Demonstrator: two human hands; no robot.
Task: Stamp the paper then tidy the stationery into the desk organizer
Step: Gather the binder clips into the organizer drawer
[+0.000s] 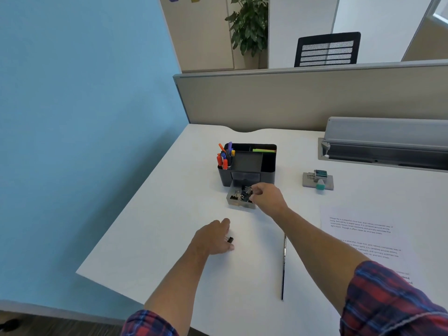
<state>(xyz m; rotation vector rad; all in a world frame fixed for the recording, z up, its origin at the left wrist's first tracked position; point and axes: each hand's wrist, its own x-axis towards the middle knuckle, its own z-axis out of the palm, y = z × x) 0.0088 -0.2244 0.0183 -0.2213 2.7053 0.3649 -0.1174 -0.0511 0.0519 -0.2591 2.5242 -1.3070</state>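
The black desk organizer (268, 163) stands mid-desk with several coloured pens (225, 156) in its left cup. Its small clear drawer (236, 204) is pulled out in front and holds several black binder clips (238, 193). My right hand (266, 196) hovers over the drawer's right side with curled fingers touching the clips. My left hand (214, 237) rests nearer to me, fingers closed on one black binder clip (230, 239) on the desk. The printed paper (363, 238) lies at the right. A grey stamp pad with a green-topped stamp (318, 180) sits beyond it.
A long thin ruler (283, 265) lies on the white desk (169, 214) between my arms, pointing away from me. A grey cable tray (388, 146) runs along the back right, under the beige partition (291, 100). The desk's left edge drops off beside a blue wall.
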